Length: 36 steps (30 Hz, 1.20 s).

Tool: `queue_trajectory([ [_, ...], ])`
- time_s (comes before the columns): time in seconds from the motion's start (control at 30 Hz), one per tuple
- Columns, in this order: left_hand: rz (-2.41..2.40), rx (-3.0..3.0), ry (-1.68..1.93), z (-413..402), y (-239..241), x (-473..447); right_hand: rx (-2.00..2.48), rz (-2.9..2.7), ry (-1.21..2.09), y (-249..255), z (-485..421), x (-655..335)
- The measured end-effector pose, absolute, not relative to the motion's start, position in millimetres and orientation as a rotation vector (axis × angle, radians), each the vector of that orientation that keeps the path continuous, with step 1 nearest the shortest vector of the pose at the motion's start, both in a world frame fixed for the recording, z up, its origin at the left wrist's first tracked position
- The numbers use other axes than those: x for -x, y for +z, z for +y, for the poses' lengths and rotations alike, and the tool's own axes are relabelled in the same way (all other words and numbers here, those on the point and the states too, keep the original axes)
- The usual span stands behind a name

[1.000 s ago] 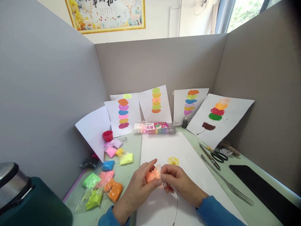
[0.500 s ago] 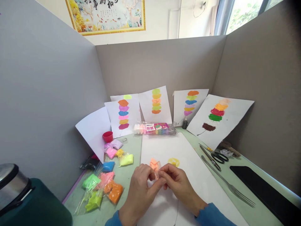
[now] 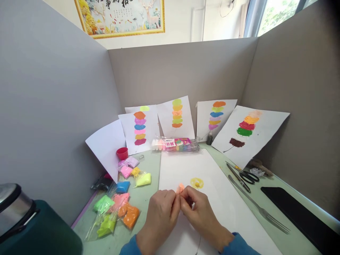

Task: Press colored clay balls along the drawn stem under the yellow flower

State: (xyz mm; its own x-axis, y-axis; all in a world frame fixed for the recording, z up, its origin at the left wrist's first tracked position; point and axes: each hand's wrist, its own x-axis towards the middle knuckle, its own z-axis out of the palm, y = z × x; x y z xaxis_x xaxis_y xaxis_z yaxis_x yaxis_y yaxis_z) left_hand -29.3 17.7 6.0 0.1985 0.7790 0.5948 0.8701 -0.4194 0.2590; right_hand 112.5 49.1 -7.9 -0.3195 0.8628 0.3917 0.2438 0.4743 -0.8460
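Both of my hands meet over the white paper (image 3: 183, 168), fingertips pinched together. Between them pokes out a bit of peach-coloured clay (image 3: 181, 187); in the half-second-old view it looks wrapped in a clear bag. My left hand (image 3: 162, 212) grips it from the left with curled fingers. On the other side my right hand (image 3: 199, 210) pinches it between thumb and forefinger. Most of the clay is hidden behind the fingers. Just beyond my right hand, a flattened yellow clay piece (image 3: 200, 181) lies on the paper. A thin dark line (image 3: 198, 244) runs down the paper below my hands.
Bagged coloured clays, including orange (image 3: 131, 216) and blue (image 3: 123, 187), lie left, near a red cup (image 3: 122, 153) and dark green kettle (image 3: 39, 226). Rightward are a fork (image 3: 265, 214), scissors (image 3: 248, 176) and a black slab (image 3: 294, 212). Drawings (image 3: 247, 131) lean behind a clay pack (image 3: 175, 144).
My hands have drawn tightly together, and the left has turned so its knuckles cover more. Less of the peach clay shows now. The view has shifted slightly.
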Motion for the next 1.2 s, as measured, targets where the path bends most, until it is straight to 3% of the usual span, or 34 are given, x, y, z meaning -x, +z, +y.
queue_trajectory([
  [0.27,-1.629,2.276,-1.138,16.0,6.6,30.2,1.021,-1.766,0.709,-2.7,53.6,-117.7],
  [0.53,-1.751,2.385,-1.532,13.2,24.1,37.0,0.825,-1.576,1.248,4.4,59.2,-122.5],
  [0.67,-1.709,2.554,-1.494,16.0,23.8,42.6,0.671,-1.535,1.439,7.5,58.4,-122.3],
  [0.9,-1.808,2.729,-1.355,12.4,30.5,38.3,0.818,-1.484,1.357,6.4,63.5,-125.7],
  [1.2,-1.841,2.686,-1.561,15.7,35.8,41.7,0.849,-1.581,1.231,11.6,67.5,-133.4],
])
